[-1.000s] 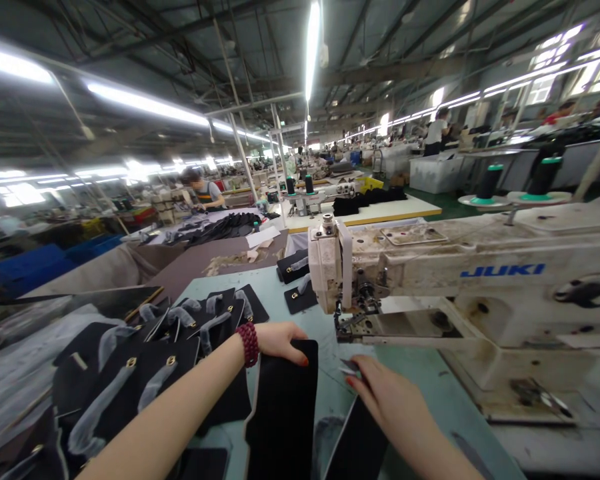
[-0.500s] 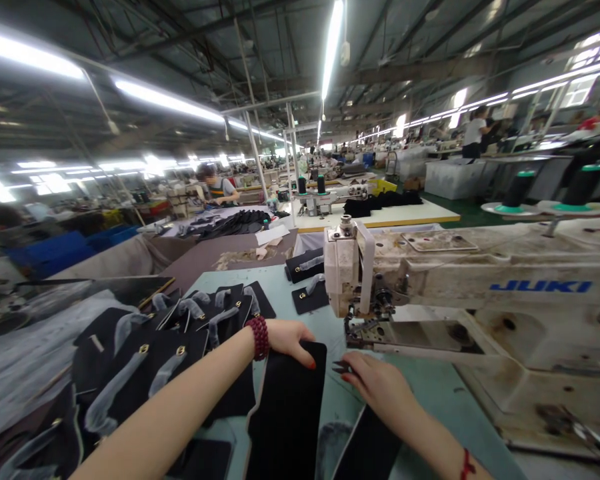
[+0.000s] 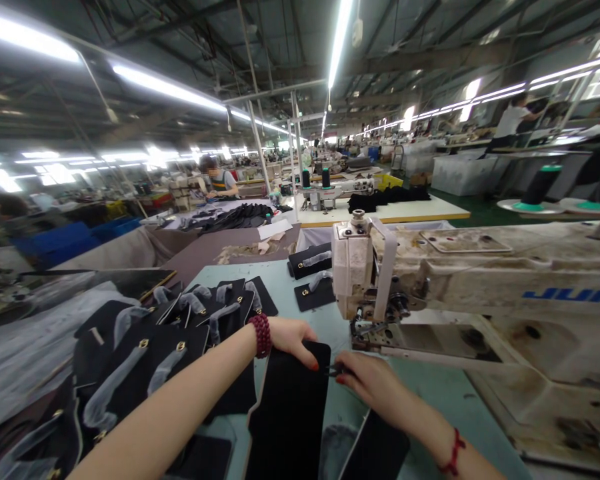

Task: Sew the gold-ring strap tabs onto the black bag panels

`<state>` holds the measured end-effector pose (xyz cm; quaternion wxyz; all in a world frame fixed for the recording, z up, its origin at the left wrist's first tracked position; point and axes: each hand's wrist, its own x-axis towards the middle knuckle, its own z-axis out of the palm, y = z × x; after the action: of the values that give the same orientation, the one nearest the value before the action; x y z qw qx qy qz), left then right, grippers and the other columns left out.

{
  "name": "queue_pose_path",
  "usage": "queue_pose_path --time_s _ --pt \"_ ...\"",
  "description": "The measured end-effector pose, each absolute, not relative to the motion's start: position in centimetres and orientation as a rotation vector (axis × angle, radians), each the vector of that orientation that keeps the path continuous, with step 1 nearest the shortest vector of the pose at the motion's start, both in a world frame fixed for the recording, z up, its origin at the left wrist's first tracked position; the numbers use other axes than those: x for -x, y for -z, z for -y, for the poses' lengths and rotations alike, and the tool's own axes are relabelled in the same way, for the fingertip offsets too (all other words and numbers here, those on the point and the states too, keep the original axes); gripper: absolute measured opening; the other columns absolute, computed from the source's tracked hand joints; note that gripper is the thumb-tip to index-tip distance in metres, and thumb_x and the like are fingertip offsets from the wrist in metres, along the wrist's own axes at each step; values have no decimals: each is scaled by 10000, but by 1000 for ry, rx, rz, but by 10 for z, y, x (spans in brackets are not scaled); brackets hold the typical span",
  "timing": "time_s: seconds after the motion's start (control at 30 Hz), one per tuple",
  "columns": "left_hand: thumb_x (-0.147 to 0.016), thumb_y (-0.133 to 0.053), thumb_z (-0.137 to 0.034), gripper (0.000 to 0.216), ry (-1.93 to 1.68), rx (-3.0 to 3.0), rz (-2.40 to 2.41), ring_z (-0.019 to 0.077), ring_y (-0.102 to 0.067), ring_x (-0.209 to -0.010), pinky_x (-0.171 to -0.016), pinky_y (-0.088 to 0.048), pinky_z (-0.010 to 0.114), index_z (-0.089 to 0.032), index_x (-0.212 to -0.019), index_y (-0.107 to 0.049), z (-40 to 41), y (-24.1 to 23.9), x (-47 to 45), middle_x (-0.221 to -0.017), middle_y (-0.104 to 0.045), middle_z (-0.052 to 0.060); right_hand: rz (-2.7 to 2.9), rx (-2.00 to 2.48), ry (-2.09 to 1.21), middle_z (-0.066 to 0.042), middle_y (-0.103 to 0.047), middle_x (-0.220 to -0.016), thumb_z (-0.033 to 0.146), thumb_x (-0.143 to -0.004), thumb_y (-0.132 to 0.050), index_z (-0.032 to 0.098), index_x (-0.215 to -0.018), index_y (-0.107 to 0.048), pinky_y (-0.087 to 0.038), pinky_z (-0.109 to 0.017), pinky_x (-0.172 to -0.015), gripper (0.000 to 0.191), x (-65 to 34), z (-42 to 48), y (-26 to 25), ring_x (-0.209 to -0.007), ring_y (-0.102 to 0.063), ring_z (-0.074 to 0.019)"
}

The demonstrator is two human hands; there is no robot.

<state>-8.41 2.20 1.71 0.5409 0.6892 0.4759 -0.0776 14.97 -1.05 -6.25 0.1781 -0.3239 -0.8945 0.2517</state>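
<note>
The left hand [image 3: 295, 340] pinches the far end of a long, flat black panel [image 3: 291, 407], thumb on top, probably steadying it over the pale green desk [image 3: 445, 387]. The right hand [image 3: 367, 381] pinches a small, dark, pointed tool [image 3: 335, 371] at the panel's right edge; contact is unclear. Staying left of the stained white sewing machine [image 3: 455, 267] seemingly gives both hands room.
</note>
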Motion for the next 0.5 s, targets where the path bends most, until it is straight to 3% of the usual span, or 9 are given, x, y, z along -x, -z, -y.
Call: queue_pose_path --time_s 0.23,0.5 --pt "-594 -791 -460 336 190 -1611 -1129 119 -571 -533 -487 -470 208 -189 -756 -675 -25 -10 85 -619 -646 -49 2520 867 -783 -15 -680 -898 168 -938 -506 179 -971 -623 -420 -229 -695 122 -148 7 69 -809 -636 -167" --pt "-642 -764 -416 277 188 -1601 -1123 105 -569 -523 -479 -471 190 -187 -771 -677 -24 -9 85 -634 -651 -48 2388 884 -790 -37 -665 -872 246 -971 -392 175 -969 -578 -439 -241 -693 199 -156 12 75 -798 -635 -168"
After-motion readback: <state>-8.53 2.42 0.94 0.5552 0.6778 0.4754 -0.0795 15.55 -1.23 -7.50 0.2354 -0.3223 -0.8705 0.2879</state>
